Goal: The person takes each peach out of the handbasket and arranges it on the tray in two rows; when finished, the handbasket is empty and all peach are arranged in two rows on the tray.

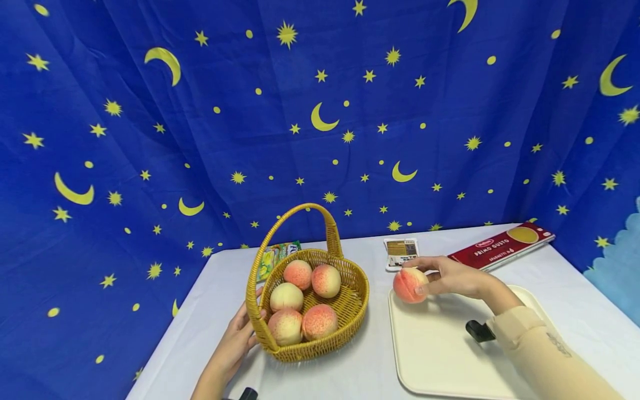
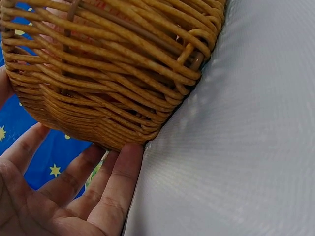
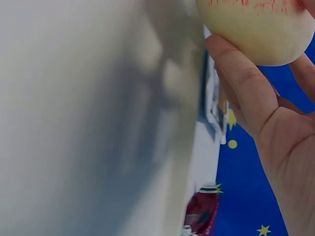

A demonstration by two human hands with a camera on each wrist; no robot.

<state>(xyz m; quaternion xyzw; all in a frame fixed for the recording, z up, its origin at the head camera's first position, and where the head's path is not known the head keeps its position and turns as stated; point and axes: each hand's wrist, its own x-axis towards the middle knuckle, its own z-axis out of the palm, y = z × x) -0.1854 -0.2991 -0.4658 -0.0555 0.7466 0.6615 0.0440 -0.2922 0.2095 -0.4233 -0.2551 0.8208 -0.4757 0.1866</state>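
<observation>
Peach held at the far left corner of the tray; basket steadied.

The left hand (image 1: 235,341) rests straight fingers (image 2: 115,184) against the basket (image 1: 350,303), which holds five peaches. The right hand (image 1: 457,278) grips a peach (image 1: 409,285) in curled fingers (image 3: 241,83) just above the tray (image 1: 440,355). Judged step: transfer between basket and tray. A small packet (image 1: 401,253) and pasta box (image 1: 505,244) lie behind, well clear.

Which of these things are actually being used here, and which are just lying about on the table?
In use:
right hand gripping a pink-orange peach
cream plastic tray
left hand touching the yellow woven wicker basket of five peaches

Lying about:
red spaghetti box
small white packet
green snack bag
</observation>
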